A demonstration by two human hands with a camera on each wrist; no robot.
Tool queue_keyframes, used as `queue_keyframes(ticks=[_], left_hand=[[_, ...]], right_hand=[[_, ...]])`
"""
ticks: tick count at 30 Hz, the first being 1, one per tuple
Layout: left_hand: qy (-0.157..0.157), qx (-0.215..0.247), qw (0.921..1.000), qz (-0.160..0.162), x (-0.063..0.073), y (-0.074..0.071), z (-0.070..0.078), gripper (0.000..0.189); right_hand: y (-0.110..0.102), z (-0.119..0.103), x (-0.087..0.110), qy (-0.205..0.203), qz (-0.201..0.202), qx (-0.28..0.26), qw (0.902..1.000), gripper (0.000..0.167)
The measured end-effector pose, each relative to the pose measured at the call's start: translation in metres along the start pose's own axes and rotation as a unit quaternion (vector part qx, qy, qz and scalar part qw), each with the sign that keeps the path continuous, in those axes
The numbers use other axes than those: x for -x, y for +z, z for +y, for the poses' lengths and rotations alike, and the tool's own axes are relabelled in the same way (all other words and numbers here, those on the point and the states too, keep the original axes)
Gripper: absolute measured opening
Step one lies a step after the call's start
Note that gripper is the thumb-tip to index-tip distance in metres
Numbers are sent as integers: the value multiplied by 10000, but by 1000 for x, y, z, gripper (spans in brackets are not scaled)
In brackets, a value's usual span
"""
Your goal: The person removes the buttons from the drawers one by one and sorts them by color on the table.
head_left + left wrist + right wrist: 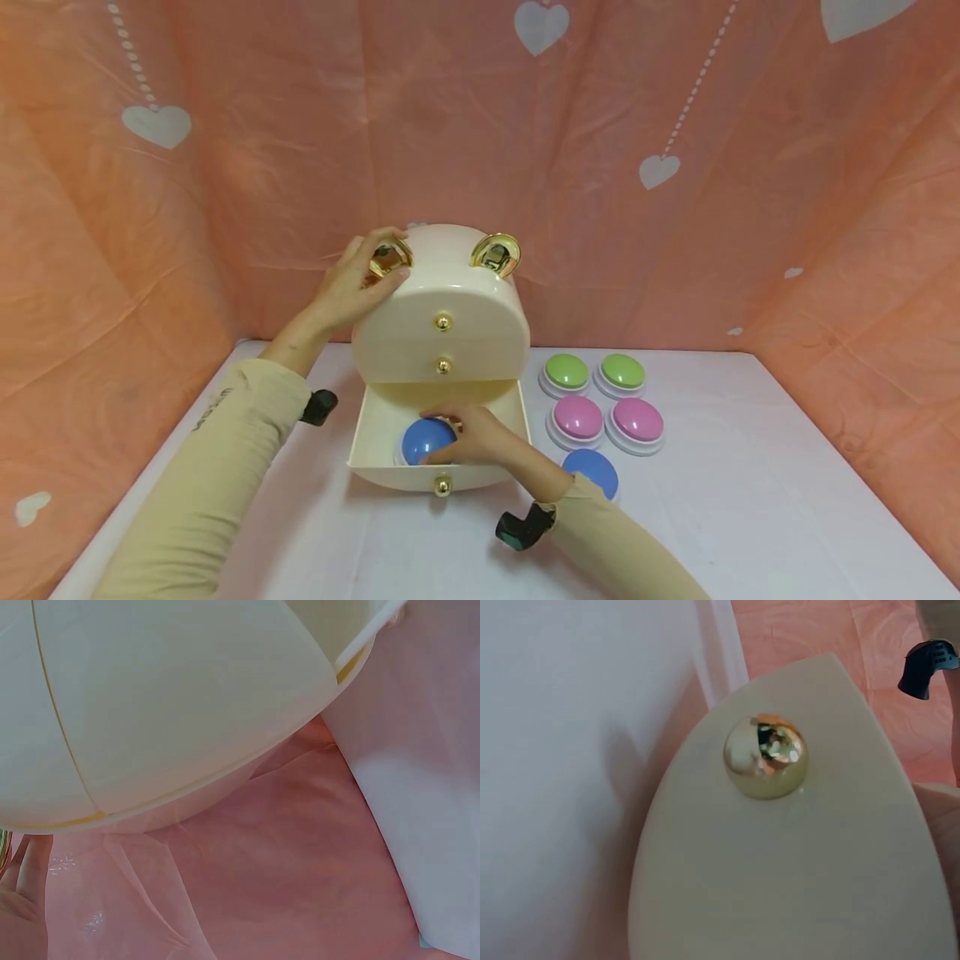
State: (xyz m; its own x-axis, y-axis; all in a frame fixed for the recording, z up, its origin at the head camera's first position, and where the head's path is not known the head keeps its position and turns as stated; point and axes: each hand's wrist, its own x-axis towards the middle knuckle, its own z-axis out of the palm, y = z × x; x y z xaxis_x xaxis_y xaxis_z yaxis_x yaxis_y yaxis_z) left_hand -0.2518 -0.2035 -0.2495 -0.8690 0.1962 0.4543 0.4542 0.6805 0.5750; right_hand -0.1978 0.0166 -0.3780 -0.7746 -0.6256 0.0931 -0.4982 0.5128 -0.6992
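Note:
A cream, round-topped drawer box (442,346) with gold bear ears and gold knobs stands on the table. My left hand (348,283) holds its left gold ear (390,257), thumb in front and fingers over the top. The bottom drawer (369,425) is pulled out. Inside it, my right hand (480,437) grips a blue domed push button (426,442) with a white base, fingers behind and thumb at the near side. The right wrist view shows mostly the drawer front (780,862) and its gold knob (765,756). In the left wrist view, the box's side (187,705) fills the upper part.
Right of the box sit two green buttons (566,371), two pink buttons (578,417) and another blue button (591,471), partly hidden by my right forearm. The white-covered table (750,483) is enclosed by a pink curtain (450,125) with white hearts.

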Motion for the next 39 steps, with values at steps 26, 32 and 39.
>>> queue_keyframes(ticks=[26,32,39], left_hand=[[19,-8,10000,24,2,-3,-1,49],[47,10,10000,24,1,-3,-1,49],[66,21,10000,7,2,-3,-1,49]], right_hand=[[5,-4,2,834,260,698,9937,58],[2,-6,5,1038,631,465,9915,59],[-8,-3,8,911,1088,-86,9898,56]])
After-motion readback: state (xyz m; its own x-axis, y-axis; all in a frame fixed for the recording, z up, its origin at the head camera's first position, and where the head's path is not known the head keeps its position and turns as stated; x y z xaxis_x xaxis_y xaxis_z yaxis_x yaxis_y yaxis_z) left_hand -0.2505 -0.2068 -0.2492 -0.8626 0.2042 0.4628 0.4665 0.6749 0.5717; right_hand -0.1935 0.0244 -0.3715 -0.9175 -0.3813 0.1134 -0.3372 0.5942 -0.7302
